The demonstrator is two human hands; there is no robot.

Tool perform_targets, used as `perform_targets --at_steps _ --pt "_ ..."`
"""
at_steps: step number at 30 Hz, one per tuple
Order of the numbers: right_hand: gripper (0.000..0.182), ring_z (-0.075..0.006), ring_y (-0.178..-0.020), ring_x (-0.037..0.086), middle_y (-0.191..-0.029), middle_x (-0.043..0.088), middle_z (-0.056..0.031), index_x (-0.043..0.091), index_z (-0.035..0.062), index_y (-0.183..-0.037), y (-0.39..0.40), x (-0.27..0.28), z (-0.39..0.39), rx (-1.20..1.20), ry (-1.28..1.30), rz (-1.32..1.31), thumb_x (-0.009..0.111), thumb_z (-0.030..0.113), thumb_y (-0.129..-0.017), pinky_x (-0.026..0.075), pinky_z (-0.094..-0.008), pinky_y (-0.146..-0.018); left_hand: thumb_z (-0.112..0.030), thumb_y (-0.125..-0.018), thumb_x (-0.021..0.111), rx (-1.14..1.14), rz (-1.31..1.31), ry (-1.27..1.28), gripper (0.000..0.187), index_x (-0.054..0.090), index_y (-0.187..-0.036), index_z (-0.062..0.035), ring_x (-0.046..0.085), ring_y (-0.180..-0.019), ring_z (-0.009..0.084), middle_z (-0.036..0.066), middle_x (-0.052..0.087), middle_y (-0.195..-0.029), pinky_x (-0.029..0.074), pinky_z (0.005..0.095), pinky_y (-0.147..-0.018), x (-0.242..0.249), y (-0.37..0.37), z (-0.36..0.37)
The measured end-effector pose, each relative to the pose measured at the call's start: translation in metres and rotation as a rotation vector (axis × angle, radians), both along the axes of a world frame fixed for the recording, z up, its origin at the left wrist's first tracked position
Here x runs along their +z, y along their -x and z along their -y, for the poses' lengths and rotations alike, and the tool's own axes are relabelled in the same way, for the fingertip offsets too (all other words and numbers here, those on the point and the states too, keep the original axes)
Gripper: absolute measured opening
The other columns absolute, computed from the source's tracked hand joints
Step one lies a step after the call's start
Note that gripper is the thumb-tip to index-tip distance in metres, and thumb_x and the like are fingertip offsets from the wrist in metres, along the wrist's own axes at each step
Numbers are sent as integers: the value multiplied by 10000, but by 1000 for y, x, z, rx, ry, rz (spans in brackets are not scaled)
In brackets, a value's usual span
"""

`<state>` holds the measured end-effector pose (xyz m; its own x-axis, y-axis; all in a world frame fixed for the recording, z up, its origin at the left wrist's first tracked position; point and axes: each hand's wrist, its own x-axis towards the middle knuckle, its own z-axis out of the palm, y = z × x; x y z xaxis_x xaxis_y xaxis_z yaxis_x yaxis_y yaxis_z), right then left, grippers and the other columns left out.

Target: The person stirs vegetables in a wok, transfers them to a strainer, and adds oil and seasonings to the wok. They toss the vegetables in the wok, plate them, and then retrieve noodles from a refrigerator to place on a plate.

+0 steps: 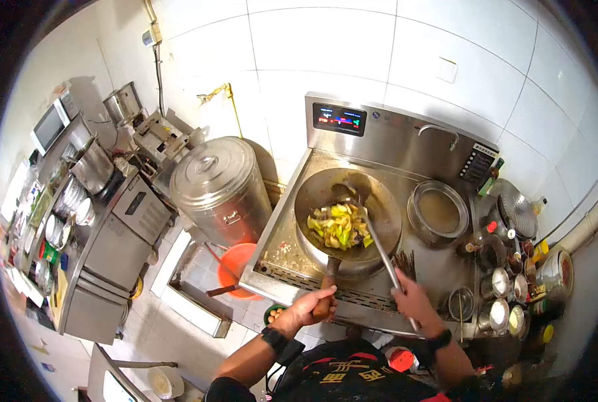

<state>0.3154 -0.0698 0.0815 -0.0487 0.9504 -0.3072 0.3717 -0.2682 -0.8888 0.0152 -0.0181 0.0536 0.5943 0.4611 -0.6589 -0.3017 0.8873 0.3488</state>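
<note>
A large wok (386, 214) rests on the steel cooking range, its wooden handle (332, 271) pointing toward me. My left hand (312, 306) is closed around that handle. Green and yellow chopped vegetables with darker pieces (339, 226) lie in the middle of the wok. My right hand (416, 303) grips the long metal shaft of a ladle (377, 242). The ladle's bowl is inside the wok, at the far side of the food. Both wrists have dark bands.
Right of the wok sits a round pot of liquid (439, 209), with seasoning containers (500, 313) and bottles beyond. A tall lidded steel pot (222, 181) and an orange bucket (237, 264) stand left of the range. A faucet (439, 128) juts from the backsplash. Dishes fill the left counter (71, 208).
</note>
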Motion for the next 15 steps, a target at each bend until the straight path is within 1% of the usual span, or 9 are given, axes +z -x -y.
perform_targets --at_steps 2,3,5,6,7,9,10,11,15 --pt "686 -340 -582 611 -727 633 -212 258 69 -1506 -7 -34 -32 6 -496 547 570 172 -904 473 -409 -539 -235 -897 665 32 57 13 203 559 -976 -81 545 -633 134 35 610 -845 476 293 -552 -12 -4 -2" --pt "686 -340 -582 611 -727 633 -212 258 69 -1506 -1 -33 -29 0 -493 551 570 172 -904 473 -409 -539 -208 -898 659 72 117 23 203 554 -995 -63 542 -627 128 47 616 -877 468 280 -532 -22 -6 -6" --pt "669 -420 -672 592 -788 613 -257 338 46 -1460 21 -26 -31 -77 -194 577 583 140 -846 499 -455 -666 -163 -893 647 48 185 30 209 535 -1014 -34 539 -621 121 62 612 -891 450 251 -504 -43 -4 -9" --pt "654 -354 -648 616 -771 632 -221 361 50 -1455 24 -42 -21 -107 -159 526 581 134 -845 500 -439 -651 -158 -891 646 40 218 6 212 534 -1017 -29 539 -619 122 64 612 -903 453 255 -506 -50 -1 -10" --pt "654 -354 -648 616 -771 632 -221 361 50 -1455 22 -49 -7 -107 -163 530 581 134 -845 500 -439 -651 -154 -888 645 32 251 -14 216 533 -1019 -24 539 -618 123 66 613 -916 455 259 -508 -55 0 -10" --pt "638 -285 -632 627 -778 656 -188 393 33 -1437 13 -42 19 -22 -356 286 595 145 -842 500 -404 -624 -141 -885 642 36 274 2 210 530 -1019 -24 537 -615 126 60 606 -905 457 277 -511 -48 -4 -11" --pt "620 -239 -668 633 -816 679 -155 418 5 -1416 15 14 22 -78 115 174 605 151 -844 501 -375 -637 -140 -885 640 43 191 26 204 530 -1018 -31 535 -613 128 57 601 -896 460 282 -523 -33 -8 -8" --pt "620 -239 -668 633 -816 679 -155 418 5 -1416 16 14 13 -72 116 172 605 151 -844 501 -375 -637 -139 -886 638 50 103 47 198 529 -1016 -37 533 -612 130 54 595 -888 463 287 -535 -24 -9 -7" --pt "599 -326 -631 614 -818 632 -257 403 -11 -1413 26 -43 -39 -154 -367 442 585 148 -866 495 -392 -631 -154 -900 620 9 156 74 156 514 -970 -64 507 -588 122 20 554 -812 435 278 -537 -34 -4 -12"
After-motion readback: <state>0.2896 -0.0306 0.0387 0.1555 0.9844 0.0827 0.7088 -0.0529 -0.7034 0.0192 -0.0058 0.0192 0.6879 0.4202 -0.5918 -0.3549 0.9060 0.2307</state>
